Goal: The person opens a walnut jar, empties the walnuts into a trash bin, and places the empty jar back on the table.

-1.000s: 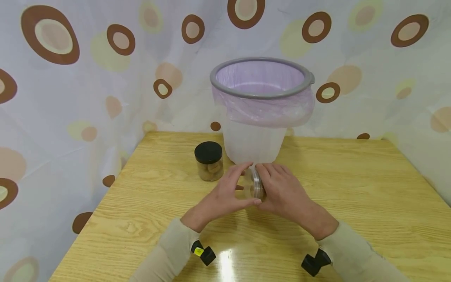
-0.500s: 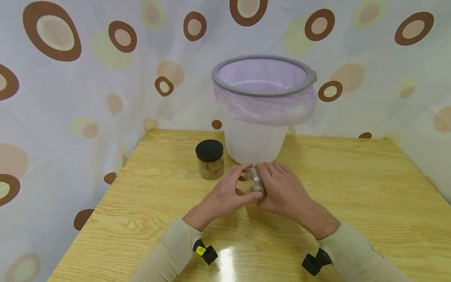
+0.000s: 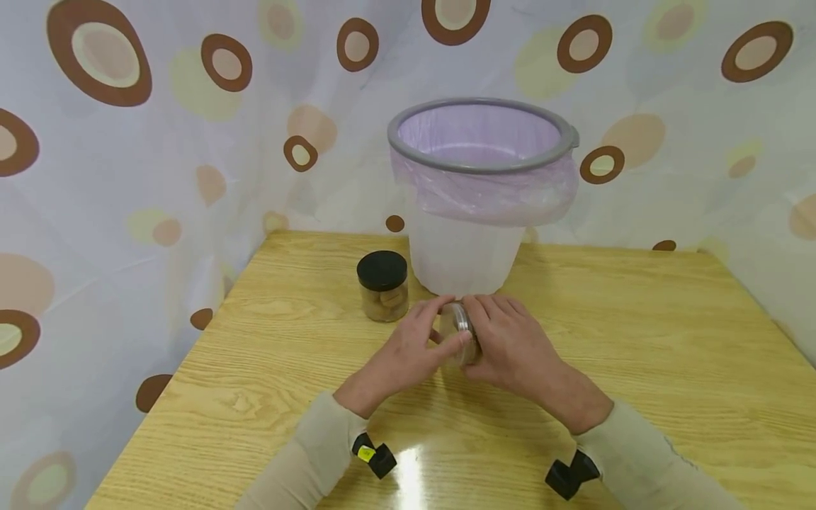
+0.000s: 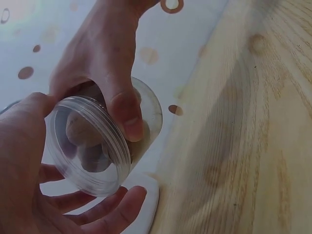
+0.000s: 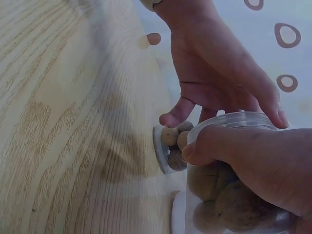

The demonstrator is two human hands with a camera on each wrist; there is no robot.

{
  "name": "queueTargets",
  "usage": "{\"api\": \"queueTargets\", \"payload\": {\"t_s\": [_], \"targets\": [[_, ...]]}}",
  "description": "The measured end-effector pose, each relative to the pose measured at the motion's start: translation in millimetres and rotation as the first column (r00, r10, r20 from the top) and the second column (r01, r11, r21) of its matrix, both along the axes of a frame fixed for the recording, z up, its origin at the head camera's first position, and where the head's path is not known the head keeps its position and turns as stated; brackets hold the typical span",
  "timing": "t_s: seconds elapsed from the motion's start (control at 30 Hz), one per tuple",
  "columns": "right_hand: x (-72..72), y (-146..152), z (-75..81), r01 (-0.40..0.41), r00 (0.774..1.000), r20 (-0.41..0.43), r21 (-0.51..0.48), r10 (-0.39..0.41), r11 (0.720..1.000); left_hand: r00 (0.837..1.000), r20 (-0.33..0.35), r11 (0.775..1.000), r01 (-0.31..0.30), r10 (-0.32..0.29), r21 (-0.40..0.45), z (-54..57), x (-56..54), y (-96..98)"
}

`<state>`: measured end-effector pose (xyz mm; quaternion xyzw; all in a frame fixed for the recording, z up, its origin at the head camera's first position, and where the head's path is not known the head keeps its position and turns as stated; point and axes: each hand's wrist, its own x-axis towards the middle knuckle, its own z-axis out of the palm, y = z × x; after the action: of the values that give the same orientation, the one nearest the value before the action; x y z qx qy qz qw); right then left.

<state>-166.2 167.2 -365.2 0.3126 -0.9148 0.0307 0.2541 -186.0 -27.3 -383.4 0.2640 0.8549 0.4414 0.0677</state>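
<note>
Between my hands is a clear plastic jar [image 5: 200, 200] with round brown nuts that look like walnuts [image 5: 241, 204] inside. It lies tipped on its side, its clear lid [image 4: 80, 141] facing left. My right hand [image 3: 516, 343] grips the jar's body, thumb [image 4: 124, 109] along its side. Around the lid's edge curl the thumb and fingers of my left hand [image 3: 408, 350]; some fingers are spread below it in the left wrist view. A second jar [image 3: 384, 301] with a black lid [image 3: 382, 270] and similar nuts stands upright just beyond the left hand.
Behind the hands stands a white bin [image 3: 465, 258] with a grey rim [image 3: 484, 170] and a pale purple liner [image 3: 497, 198]. The wooden table [image 3: 637, 340] meets a spotted cloth backdrop [image 3: 255, 163] at the back and left.
My left thumb has shifted upward across the lid's edge, and the left fingers have closed in around it. The right hand keeps its hold on the jar. The view has drifted slightly.
</note>
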Motion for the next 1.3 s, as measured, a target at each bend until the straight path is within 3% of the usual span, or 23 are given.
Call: {"api": "queueTargets", "payload": {"t_s": [0.23,0.37,0.47,0.57,0.67,0.8,0.9,1.0,1.3], "targets": [[1.9,-2.9,-0.1,0.006,0.999,0.035,-0.006,-0.006,1.000,1.000,0.019,0.999,-0.021,0.022,-0.043,1.8,1.5,0.4],[3.3,-1.4,-0.4,0.006,0.999,0.050,-0.018,-0.005,1.000,0.999,0.033,0.999,0.031,-0.030,-0.032,0.7,2.7,-1.2],[3.7,1.1,-0.5,0.004,0.999,0.045,-0.023,-0.003,1.000,0.994,-0.033,0.995,0.103,-0.103,0.004,-1.7,3.0,-1.8],[3.0,2.6,-0.4,0.000,0.999,0.032,-0.022,0.001,1.000,0.976,-0.153,0.986,0.164,-0.156,0.040,-3.5,1.9,-1.3],[2.2,3.2,-0.1,-0.003,1.000,0.026,-0.022,0.003,1.000,0.950,-0.253,0.977,0.202,-0.181,0.060,-3.8,0.7,-1.2],[2.0,4.1,-0.1,0.003,0.999,0.035,-0.022,-0.002,1.000,0.933,-0.303,0.972,0.226,-0.196,0.067,-4.3,0.3,-1.8],[2.1,4.4,-1.1,0.006,0.999,0.046,-0.023,-0.005,1.000,0.939,-0.288,0.972,0.221,-0.190,0.079,-5.8,0.5,-2.2],[2.0,4.7,-2.4,0.001,0.999,0.046,-0.027,0.000,1.000,0.955,-0.238,0.975,0.202,-0.175,0.095,-6.9,1.1,-2.2],[0.6,4.6,-4.0,0.003,0.999,0.045,-0.032,-0.002,0.999,0.996,-0.025,0.985,0.084,-0.081,0.153,-4.5,2.5,0.0]]}}
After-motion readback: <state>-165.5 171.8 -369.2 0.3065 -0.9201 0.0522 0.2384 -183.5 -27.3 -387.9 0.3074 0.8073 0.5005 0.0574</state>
